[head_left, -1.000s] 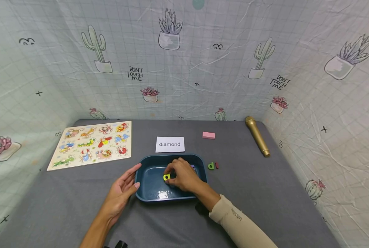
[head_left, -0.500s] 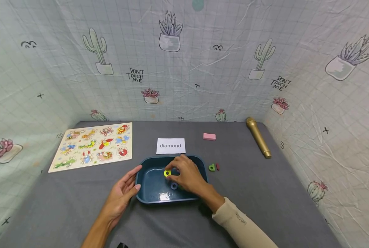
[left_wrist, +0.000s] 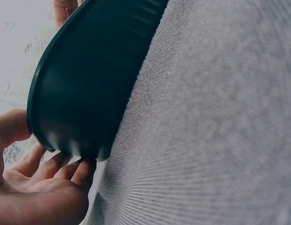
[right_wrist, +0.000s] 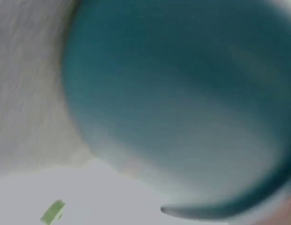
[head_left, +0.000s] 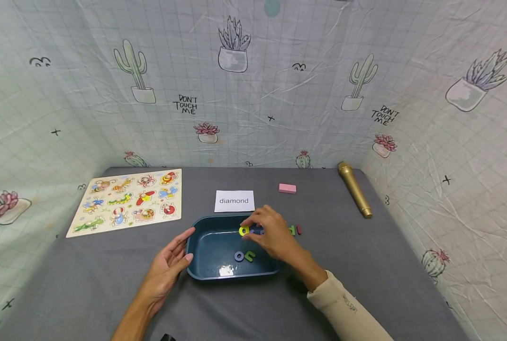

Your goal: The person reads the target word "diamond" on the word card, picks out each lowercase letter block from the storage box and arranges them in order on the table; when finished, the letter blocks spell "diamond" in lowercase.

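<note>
My right hand [head_left: 275, 234] pinches a yellow ring-shaped letter [head_left: 243, 231] between thumb and finger, over the back of the dark blue tray [head_left: 211, 273]. A blue ring-shaped letter [head_left: 239, 256] and a green n-shaped letter [head_left: 249, 256] lie side by side on the tray floor. Purple letter pieces [head_left: 261, 232] show partly behind the right fingers. My left hand [head_left: 166, 265] touches the tray's left end; in the left wrist view its thumb meets the rim and the fingertips rest against the outer wall [left_wrist: 84, 108]. The right wrist view is blurred and shows mostly tray.
Behind the tray lies a white card [head_left: 234, 201] reading "diamond". A green letter [head_left: 292, 230], partly hidden, and a red stick-shaped piece [head_left: 298, 229] lie right of the tray. Farther out are a pink block [head_left: 287, 188], a gold microphone [head_left: 355, 189] and an insect puzzle board [head_left: 125, 201].
My right hand has lifted the yellow letter and carried it right and toward the back of the tray, uncovering the blue and green letters. The left hand stays at the tray's end.
</note>
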Demonstrator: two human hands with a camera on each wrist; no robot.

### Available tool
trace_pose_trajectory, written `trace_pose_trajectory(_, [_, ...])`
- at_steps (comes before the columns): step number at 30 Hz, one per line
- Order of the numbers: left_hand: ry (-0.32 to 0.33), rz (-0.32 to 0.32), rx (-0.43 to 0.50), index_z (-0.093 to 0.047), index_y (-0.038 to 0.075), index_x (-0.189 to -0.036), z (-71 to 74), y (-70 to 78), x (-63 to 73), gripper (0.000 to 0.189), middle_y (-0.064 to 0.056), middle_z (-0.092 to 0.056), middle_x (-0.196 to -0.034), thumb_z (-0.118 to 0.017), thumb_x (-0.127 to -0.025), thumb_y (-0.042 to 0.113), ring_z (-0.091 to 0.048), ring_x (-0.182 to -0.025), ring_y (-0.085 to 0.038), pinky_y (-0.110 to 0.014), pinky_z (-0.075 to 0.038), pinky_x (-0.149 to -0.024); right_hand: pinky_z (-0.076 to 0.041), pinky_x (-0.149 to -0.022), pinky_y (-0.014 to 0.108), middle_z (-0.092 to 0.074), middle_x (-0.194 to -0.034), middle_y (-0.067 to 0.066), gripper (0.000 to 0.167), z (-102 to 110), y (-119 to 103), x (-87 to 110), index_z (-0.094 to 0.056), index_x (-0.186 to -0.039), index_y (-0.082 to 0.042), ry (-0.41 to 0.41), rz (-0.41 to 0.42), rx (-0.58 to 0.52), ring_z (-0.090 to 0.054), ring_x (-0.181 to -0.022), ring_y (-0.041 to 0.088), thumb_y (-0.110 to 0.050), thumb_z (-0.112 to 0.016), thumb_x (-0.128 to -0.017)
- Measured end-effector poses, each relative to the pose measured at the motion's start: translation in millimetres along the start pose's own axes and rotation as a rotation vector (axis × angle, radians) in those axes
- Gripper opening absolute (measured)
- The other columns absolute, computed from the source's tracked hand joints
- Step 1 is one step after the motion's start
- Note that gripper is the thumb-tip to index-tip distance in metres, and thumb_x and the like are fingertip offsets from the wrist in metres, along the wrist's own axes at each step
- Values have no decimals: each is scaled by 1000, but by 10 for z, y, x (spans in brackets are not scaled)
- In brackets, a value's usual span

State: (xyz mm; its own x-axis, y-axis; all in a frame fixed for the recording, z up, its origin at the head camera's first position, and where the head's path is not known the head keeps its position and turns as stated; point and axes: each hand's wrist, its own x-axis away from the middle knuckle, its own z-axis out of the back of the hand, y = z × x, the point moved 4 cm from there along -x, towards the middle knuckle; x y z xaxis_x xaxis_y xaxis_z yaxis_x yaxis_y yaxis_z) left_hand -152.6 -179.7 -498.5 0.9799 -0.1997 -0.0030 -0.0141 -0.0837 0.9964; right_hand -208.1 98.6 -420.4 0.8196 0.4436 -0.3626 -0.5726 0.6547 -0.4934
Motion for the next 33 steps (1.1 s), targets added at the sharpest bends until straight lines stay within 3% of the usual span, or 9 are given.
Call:
trace_pose_trajectory(7, [0,-9,-3,-35,11,-166,-1,0,-1,64,-10,-26,-176,-61,-107,7,-13,-166,-31,-4,-34,-114,-56,-82,32,-73,-102,-3,29,192,155,52,-84,-107,-16,47,-10,35,-61,-98,19,-18,-94,-80])
trace_pose_trajectory(16, [5,4,-2,-36,12,-165,-8,1,4,64,-9,-27,-176,-62,-107,8,-14,-166,-30,-4,-34,-113,-55,-81,33,-73,-101,3,27,400,350,176,-83,-108,-15,49,-107,85,-61,-96,21,-17,-92,-82])
trace_pose_trajectory(27, [2,-5,5,-35,11,-165,-7,0,5,63,-10,-26,-176,-61,-108,8,-14,-166,-30,-4,-35,-114,-56,-76,38,-75,-98,3,28,595,732,373,-83,-104,-14,120,-62,129,-63,-91,22,-14,-94,-78])
trace_pose_trajectory(33, [0,-8,8,-35,11,-165,-9,1,4,63,-10,-26,-176,-61,-108,8,-14,-166,-31,-4,-35,-114,-54,-76,38,-76,-98,2,27,645,961,467,-83,-103,-13,111,-99,142,-64,-89,23,-12,-94,-78])
